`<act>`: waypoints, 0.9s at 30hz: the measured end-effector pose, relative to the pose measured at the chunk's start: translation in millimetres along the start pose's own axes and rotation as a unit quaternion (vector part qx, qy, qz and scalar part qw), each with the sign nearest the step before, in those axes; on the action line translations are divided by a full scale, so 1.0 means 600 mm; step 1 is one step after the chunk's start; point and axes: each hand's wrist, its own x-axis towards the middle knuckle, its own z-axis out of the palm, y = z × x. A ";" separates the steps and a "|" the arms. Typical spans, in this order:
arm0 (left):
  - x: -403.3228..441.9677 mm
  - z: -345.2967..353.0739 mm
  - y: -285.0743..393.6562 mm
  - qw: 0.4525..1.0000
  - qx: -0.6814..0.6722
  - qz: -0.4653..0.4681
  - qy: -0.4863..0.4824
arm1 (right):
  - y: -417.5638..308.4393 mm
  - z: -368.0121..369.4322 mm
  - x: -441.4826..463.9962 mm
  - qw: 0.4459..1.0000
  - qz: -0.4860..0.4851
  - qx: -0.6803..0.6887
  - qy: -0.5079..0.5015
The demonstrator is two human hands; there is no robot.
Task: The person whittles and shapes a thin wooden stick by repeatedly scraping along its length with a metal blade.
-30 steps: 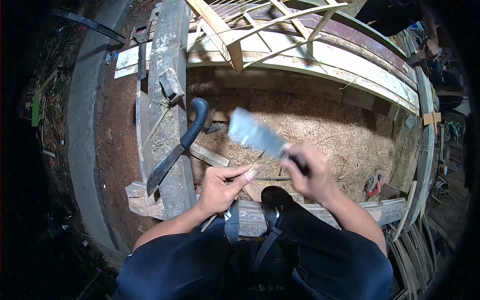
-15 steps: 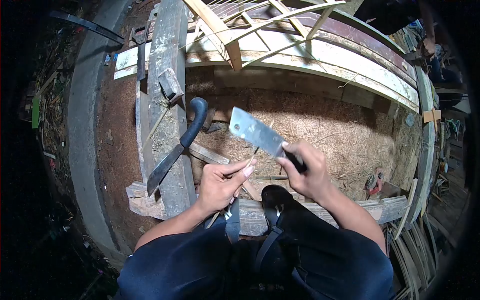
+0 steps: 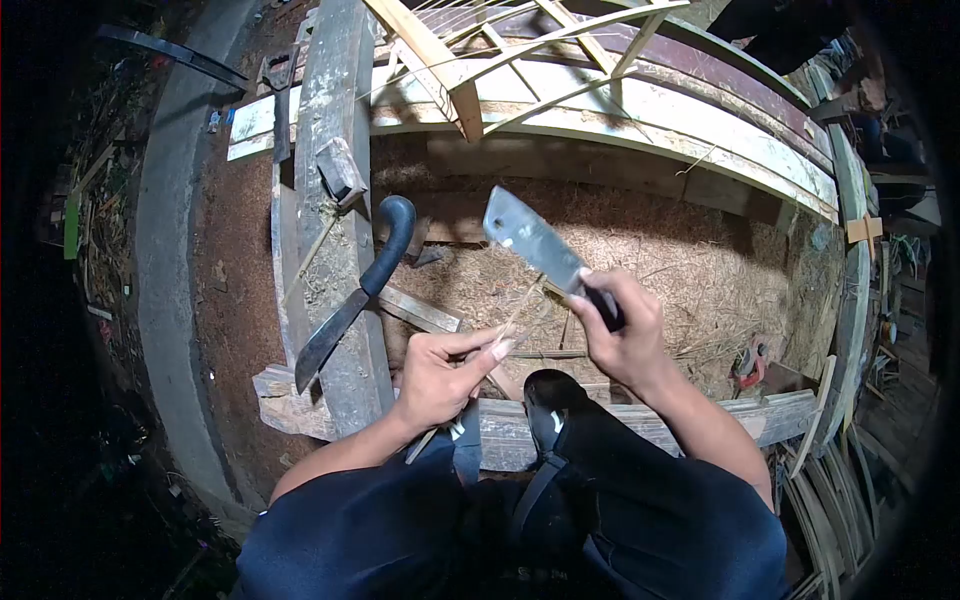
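Paring, apparently, a thin strip (image 3: pixel 518 312) right of the machete (image 3: pixel 334 337) with a cleaver (image 3: pixel 535 242), and next likely needing a steady hold and a light, controlled stroke. Pinching the strip in the left hand (image 3: pixel 440 378), bent inward nearer the machete; grasping the cleaver in the right hand (image 3: pixel 630 330), farther from the machete, with the blade slanted forward.

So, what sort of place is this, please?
Probably a makeshift woodworking spot: scattered shavings, a long knife on a wooden beam, and a cleaver in the right hand.
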 end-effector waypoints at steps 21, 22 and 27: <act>-0.002 -0.007 -0.026 0.990 -0.021 0.139 -0.014 | -0.048 -0.010 -0.017 0.984 -0.120 0.016 -0.130; 0.001 -0.008 -0.010 0.996 -0.017 0.083 -0.036 | -0.032 -0.007 -0.010 0.993 -0.070 0.022 -0.091; -0.003 -0.001 -0.032 0.995 -0.025 0.092 -0.004 | -0.045 -0.018 -0.015 0.983 -0.098 0.020 -0.151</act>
